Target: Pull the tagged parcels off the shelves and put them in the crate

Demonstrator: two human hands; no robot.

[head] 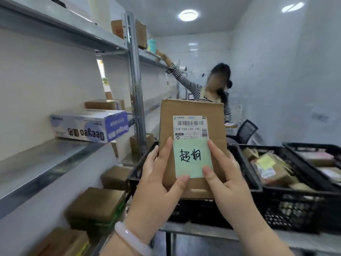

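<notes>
The cardboard parcel (191, 111) stands upright at the centre of the frame, held in the air over the near black crate (140, 163), its face turned to the camera. A green tag (192, 159) with handwritten characters is stuck over the lower part of its white shipping label (190, 127). The left hand (158, 180) grips the parcel's left edge, thumb laid on the tag's lower left corner. The right hand (227, 174) grips the right edge, thumb on the tag's lower right corner — both curl round the box, neither is free.

The step in hand looks like checking the tag before the drop. To do it well, lower the parcel flat into the crate beneath rather than letting it fall, and mind the tag does not peel under the thumbs.

To the right a second crate (287, 209) holds parcels, with a third crate (311, 145) at the frame's right edge. Metal shelves (46, 163) run down the left, bearing a blue and white carton (86, 126) and brown boxes. Another person (198, 91) reaches to a high shelf at centre back — well apart, so nothing appears to block the way down.
</notes>
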